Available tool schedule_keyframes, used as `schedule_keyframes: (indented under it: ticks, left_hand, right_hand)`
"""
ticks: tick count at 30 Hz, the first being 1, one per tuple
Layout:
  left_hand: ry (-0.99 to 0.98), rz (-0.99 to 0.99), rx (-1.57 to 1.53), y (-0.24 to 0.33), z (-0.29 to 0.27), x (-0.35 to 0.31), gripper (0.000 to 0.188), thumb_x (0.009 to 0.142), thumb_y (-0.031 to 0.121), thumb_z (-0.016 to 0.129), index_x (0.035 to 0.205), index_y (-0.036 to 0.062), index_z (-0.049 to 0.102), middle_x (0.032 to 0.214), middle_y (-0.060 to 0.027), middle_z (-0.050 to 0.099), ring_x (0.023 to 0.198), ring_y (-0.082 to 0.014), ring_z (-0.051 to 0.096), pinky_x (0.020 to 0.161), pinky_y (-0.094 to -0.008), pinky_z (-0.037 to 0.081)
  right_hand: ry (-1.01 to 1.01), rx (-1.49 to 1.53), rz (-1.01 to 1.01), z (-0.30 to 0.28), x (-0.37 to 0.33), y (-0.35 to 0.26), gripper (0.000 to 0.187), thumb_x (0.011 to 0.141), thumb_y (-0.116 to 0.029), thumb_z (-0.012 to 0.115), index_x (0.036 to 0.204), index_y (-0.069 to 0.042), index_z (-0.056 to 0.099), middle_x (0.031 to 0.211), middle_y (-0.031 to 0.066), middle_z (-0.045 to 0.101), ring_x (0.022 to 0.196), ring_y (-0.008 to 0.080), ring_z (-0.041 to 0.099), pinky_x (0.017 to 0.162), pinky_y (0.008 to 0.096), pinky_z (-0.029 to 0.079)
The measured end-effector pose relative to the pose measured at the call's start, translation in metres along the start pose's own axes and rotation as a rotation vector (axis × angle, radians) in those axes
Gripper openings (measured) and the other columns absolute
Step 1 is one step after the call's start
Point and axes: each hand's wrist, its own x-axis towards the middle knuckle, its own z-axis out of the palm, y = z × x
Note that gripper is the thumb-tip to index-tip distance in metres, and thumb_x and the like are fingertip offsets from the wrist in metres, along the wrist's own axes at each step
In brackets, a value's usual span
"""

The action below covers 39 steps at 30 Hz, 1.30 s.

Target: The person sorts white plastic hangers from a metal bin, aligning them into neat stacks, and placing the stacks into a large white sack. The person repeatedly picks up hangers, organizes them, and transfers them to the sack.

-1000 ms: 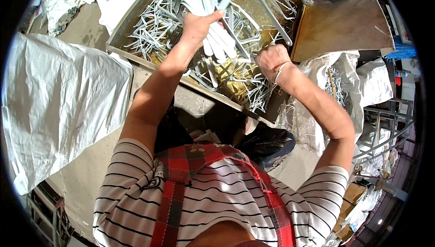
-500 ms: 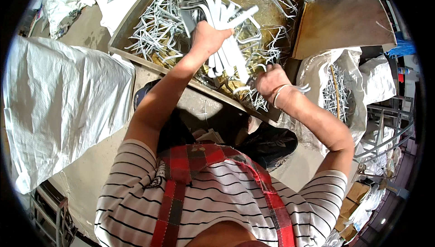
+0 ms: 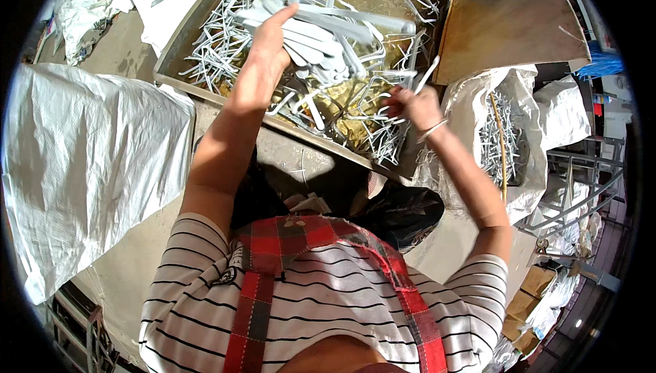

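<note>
Your left hand [image 3: 263,65] was closed around a fanned bundle of white bent metal pieces [image 3: 321,38], held above the shallow tray [image 3: 174,65] heaped with more of them; your right hand [image 3: 413,105] pinched a single white piece [image 3: 427,72] just beside the bundle's lower end; an open white sack [image 3: 478,99] holding similar pieces stood right of the tray; a large white bag [image 3: 89,168] lay at your left.

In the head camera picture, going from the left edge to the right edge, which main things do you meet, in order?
White woven sack → left hand holding a bundle of white bent pieces → right hand holding one white piece → open sack of white pieces → metal frame.
</note>
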Motion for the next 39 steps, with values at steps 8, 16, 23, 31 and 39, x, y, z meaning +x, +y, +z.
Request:
schedule_keyframes:
  ticks: [8,16,23,31,39]
  left_hand:
    - [0.131,0.083,-0.154,-0.007,-0.007,0.005,0.036,0.09,0.029,0.046,0.103,-0.0032,0.055,0.094,-0.0187,0.063,0.083,-0.033,0.062,0.072,-0.0431,0.052]
    - [-0.064,0.051,-0.149,0.001,-0.064,0.042,0.026,0.088,0.024,0.048,0.096,0.0025,0.059,0.087,-0.0105,0.065,0.077,-0.0247,0.062,0.07,-0.0376,0.052]
    - [0.06,-0.1,-0.012,-0.004,-0.004,-0.005,0.029,0.089,0.033,0.045,0.076,0.0087,0.052,0.063,-0.0095,0.056,0.051,-0.0209,0.056,0.038,-0.0242,0.042]
    - [-0.557,-0.113,-0.318,-0.035,0.016,-0.004,0.026,0.084,0.032,0.058,0.081,0.008,0.05,0.067,0.0011,0.048,0.06,-0.0129,0.047,0.058,-0.0274,0.043]
    - [-0.168,0.274,0.281,-0.025,0.01,0.0,0.016,0.078,0.011,0.065,0.087,-0.0019,0.062,0.077,-0.0098,0.064,0.067,-0.0192,0.062,0.065,-0.0301,0.052]
  right_hand:
    - [-0.06,0.847,0.056,0.115,0.042,0.06,0.024,0.078,0.0,0.049,0.099,0.011,0.049,0.097,0.0179,0.057,0.089,0.0286,0.06,0.063,0.0371,0.055]
    - [-0.155,-0.203,-0.185,0.089,0.045,0.038,0.028,0.077,-0.017,0.062,0.094,0.004,0.054,0.076,0.0174,0.062,0.066,0.0239,0.061,0.056,0.034,0.048]
    - [-0.347,-1.385,-0.376,0.007,-0.048,-0.038,0.026,0.081,-0.007,0.049,0.102,0.007,0.051,0.07,0.0175,0.061,0.063,0.0268,0.062,0.058,0.0359,0.049]
    - [-0.687,1.414,0.083,0.012,-0.093,-0.015,0.015,0.076,-0.013,0.053,0.071,-0.006,0.042,0.057,0.0029,0.043,0.044,0.012,0.033,0.034,0.0269,0.027]
    - [0.49,-0.687,-0.23,-0.105,-0.151,-0.032,0.037,0.073,-0.006,0.061,0.107,0.0,0.048,0.094,0.0123,0.054,0.083,0.014,0.055,0.069,0.028,0.047]
